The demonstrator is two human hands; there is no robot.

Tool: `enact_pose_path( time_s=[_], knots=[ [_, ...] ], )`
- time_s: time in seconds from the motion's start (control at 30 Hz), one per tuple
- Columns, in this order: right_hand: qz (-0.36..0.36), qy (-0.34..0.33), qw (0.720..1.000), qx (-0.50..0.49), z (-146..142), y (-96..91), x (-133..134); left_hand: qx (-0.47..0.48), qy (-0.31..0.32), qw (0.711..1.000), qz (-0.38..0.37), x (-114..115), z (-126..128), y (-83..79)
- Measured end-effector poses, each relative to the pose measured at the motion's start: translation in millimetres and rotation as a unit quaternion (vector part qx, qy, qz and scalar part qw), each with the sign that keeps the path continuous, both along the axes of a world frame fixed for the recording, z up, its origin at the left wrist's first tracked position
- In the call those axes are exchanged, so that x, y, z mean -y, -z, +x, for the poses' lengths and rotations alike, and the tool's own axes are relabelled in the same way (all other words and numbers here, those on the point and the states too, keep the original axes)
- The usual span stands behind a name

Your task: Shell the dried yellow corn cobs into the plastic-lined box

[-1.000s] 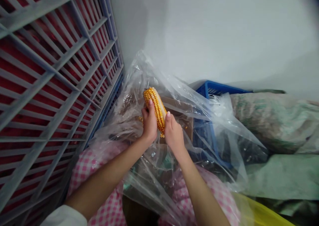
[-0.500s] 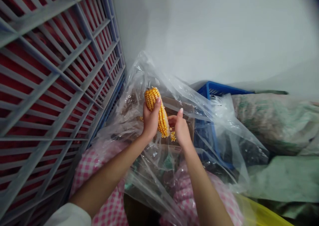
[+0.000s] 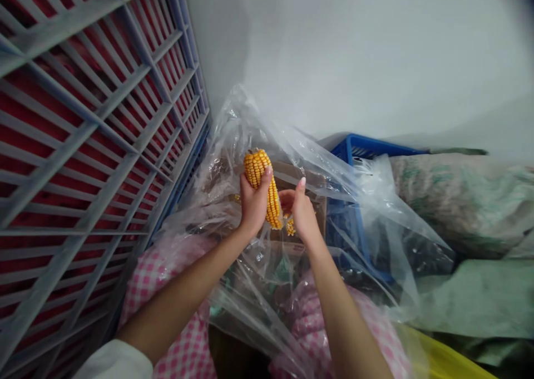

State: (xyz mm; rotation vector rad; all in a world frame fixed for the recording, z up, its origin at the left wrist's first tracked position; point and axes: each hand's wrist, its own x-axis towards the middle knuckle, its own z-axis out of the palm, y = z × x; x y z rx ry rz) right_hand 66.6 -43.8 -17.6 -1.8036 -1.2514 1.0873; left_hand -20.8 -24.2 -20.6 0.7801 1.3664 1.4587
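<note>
My left hand point(image 3: 254, 203) is wrapped round a yellow corn cob point(image 3: 272, 206), thumb across its front, and holds it tilted with the blunt end up. Along the cob's right side a paler strip shows where kernels are gone. Close to that side is my right hand point(image 3: 304, 215), its thumb raised and apart from the bent fingers, with nothing visible gripped. Whether its fingertips touch the cob is hard to make out. Below and between the hands lie loose corn kernels point(image 3: 291, 227) on brown cardboard inside a clear plastic bag point(image 3: 258, 262).
A tall stack of slatted crates point(image 3: 137, 151) with red contents rises close on the left. A blue crate point(image 3: 348, 148) stands to the right, with filled woven sacks point(image 3: 459, 201) beyond it. The white wall point(image 3: 354, 56) is behind. Knees in pink checked cloth point(image 3: 162, 290) flank the bag.
The cob and my left hand have shifted very slightly to the right. My right hand stays beside the cob, its thumb a touch higher.
</note>
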Motion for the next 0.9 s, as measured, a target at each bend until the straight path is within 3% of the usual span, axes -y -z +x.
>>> enact_pose_path(
  time_s=[0.2, 0.37, 0.5, 0.57, 0.7, 0.9],
  knots=[
    [0.058, 0.057, 0.987, 0.137, -18, 6.8, 3, -0.008, 0.013, 1.0, 0.006, 9, 5, 7.2],
    [0.069, 0.094, 0.992, 0.049, -10, 14.9, -3, 0.031, 0.038, 0.998, -0.04, 6, 0, 11.2],
    [-0.004, 0.03, 0.999, -0.03, 4, 6.0, -6, -0.008, 0.026, 1.0, -0.009, 7, 4, 6.6],
    [-0.011, 0.02, 1.0, -0.005, 3, 2.8, -4, -0.036, 0.031, 0.999, 0.012, 10, 7, 5.7],
    [0.022, 0.089, 0.989, 0.117, -12, 9.1, 1, -0.064, 0.046, 0.997, 0.001, 14, 10, 12.1],
    [0.04, 0.079, 0.994, 0.062, 0, 15.2, -6, 0.009, 0.083, 0.996, -0.028, 11, 6, 15.2]
  ],
)
